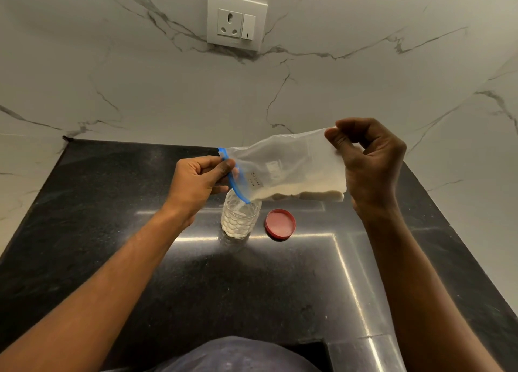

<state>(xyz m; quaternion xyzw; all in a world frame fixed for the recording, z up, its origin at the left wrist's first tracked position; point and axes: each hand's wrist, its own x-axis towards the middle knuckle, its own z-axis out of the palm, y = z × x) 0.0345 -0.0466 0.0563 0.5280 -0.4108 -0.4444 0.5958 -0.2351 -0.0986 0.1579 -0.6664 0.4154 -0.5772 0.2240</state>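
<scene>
Zip bag (288, 170) tilted just above jar (241, 217), blue mouth at jar rim, pale grains along lower edge. Your left hand (196, 186) pinches zip edge; right hand (370, 161) pinches raised bottom corner. Hold mouth narrow over rim; lift corner slowly. Red lid (281, 223) just right of jar.

Clear zip-lock bag (291, 167) held tilted above black granite counter (196, 273), blue zip strip (235, 178) lowermost. Left hand (196, 184) pinches the bag at the zip strip; right hand (367, 161) pinches the raised bottom corner. Pale granular contents (297, 193) lie along the bag's lower edge (kind cannot be told). The bag's mouth sits at the rim of an open dimpled clear jar (241, 217), standing upright. Red lid (280, 224) lies just beside the jar. Wall socket with switch (236, 21) on marble backsplash (140, 77).
</scene>
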